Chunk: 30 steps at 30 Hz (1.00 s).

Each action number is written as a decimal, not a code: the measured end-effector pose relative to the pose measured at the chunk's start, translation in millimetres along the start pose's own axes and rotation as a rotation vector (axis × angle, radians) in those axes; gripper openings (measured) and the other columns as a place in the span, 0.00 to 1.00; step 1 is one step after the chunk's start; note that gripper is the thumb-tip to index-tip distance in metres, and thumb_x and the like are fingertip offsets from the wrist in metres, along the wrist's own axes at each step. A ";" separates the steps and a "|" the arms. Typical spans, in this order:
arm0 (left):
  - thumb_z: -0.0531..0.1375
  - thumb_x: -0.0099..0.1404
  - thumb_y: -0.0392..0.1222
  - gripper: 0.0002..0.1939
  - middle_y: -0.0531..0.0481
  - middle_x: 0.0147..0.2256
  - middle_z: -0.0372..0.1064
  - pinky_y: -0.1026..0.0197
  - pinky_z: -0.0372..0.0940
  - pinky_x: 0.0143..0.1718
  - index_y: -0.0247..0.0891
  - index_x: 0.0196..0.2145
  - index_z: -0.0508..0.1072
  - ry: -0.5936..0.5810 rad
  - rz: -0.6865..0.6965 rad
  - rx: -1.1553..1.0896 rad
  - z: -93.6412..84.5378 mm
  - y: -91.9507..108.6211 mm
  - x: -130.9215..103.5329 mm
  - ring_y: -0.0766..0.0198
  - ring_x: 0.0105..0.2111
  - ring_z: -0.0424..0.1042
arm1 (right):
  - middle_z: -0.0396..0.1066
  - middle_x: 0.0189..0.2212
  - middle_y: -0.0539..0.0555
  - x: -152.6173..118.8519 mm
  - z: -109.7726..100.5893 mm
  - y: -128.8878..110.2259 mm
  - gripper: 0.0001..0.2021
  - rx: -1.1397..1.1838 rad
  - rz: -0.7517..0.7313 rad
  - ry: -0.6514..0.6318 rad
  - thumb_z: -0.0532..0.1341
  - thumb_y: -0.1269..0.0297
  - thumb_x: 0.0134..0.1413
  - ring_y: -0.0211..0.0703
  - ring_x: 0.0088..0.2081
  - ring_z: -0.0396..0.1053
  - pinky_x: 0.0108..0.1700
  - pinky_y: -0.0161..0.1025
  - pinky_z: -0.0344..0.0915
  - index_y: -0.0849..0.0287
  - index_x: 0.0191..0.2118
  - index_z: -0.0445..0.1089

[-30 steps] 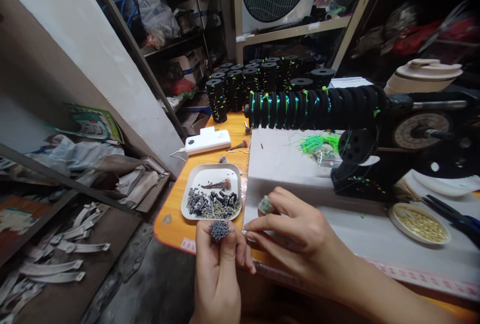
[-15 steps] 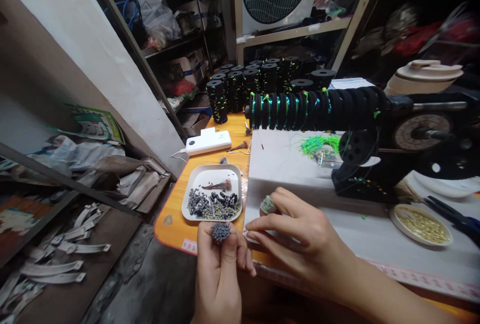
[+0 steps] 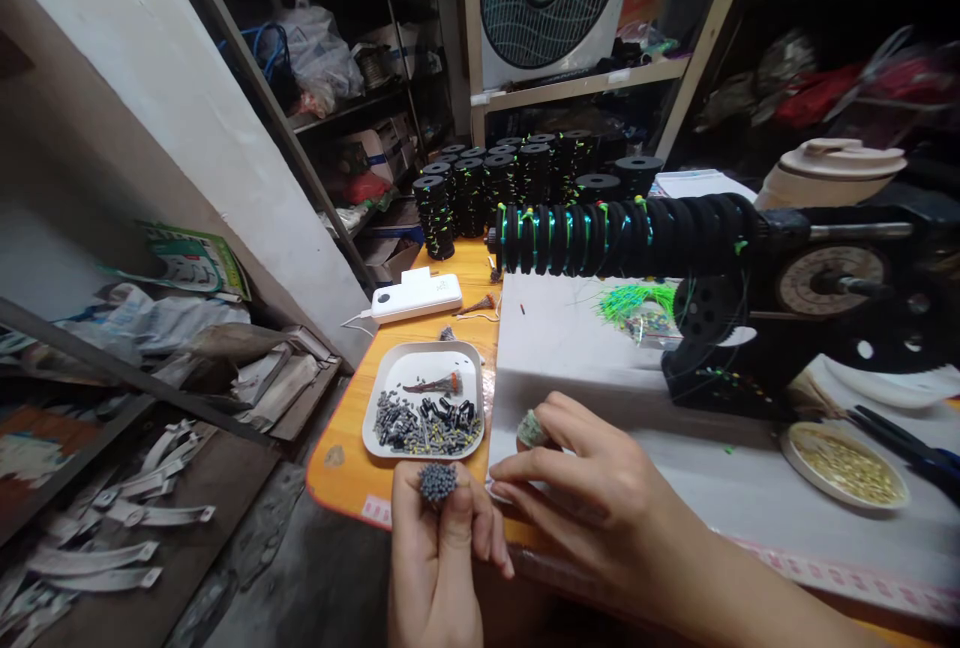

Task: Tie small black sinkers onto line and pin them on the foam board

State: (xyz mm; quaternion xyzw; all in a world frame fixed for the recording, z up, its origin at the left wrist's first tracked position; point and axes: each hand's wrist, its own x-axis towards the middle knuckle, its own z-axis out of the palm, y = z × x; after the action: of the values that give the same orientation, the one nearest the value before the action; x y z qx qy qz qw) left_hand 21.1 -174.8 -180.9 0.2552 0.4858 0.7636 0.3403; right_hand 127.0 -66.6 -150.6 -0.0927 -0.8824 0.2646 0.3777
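Note:
My left hand (image 3: 439, 558) is closed around a tight bundle of thin grey-tipped pieces (image 3: 437, 481), tips facing up, with the thumb pressed against its side. To its right, my right hand (image 3: 592, 473) is held over the table's front edge, fingers bent and drawn together. A pale green lump or wrapping (image 3: 532, 429) shows at one of its fingertips; whether it is worn or held is unclear. Anything pinched lower between those fingers is too small to make out. Just beyond my left hand is a white tray (image 3: 370, 428) with small grey, black and yellow parts and an orange-ended bundle (image 3: 442, 384).
A black machine (image 3: 705, 358) carries a long roller (image 3: 622, 236) wound with bright threads. Black spools (image 3: 433, 218) stand behind, near a white power bank (image 3: 417, 298). Green strands (image 3: 637, 303) lie under the roller. At right are a dish of golden bits (image 3: 844, 466) and scissors (image 3: 900, 438).
The view has tilted slightly, so the table and machine appear a little lower. Both hands keep nearly the same pose, and the bundle stays in my left hand.

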 end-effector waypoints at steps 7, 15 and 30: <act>0.57 0.70 0.48 0.13 0.59 0.21 0.59 0.72 0.59 0.21 0.40 0.30 0.64 0.013 -0.030 0.020 0.9 0.1 -0.8 0.74 0.20 0.63 | 0.59 0.24 0.52 2.3 -2.4 -1.0 0.06 0.048 0.019 0.028 0.61 0.72 0.59 0.41 0.30 0.56 0.28 0.35 0.54 0.63 0.36 0.77; 0.58 0.69 0.49 0.14 0.59 0.21 0.60 0.72 0.59 0.21 0.39 0.29 0.64 0.015 -0.097 0.052 2.0 -0.9 -3.7 0.75 0.19 0.59 | 0.66 0.26 0.52 4.6 -8.4 -6.3 0.06 0.173 0.118 0.037 0.63 0.75 0.56 0.39 0.30 0.58 0.29 0.33 0.57 0.60 0.35 0.78; 0.59 0.69 0.43 0.04 0.54 0.29 0.70 0.68 0.64 0.20 0.41 0.39 0.69 0.121 0.042 0.110 -11.8 18.8 12.3 0.72 0.19 0.66 | 0.61 0.28 0.49 3.6 -13.2 -4.4 0.07 0.186 0.101 0.029 0.58 0.78 0.55 0.36 0.28 0.59 0.29 0.33 0.57 0.58 0.34 0.66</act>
State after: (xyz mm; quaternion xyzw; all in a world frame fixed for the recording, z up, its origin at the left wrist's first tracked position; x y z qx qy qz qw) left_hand -0.4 -177.6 -167.6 0.2369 0.5412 0.7569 0.2796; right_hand 134.1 -63.8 -138.5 -0.1052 -0.8428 0.3628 0.3835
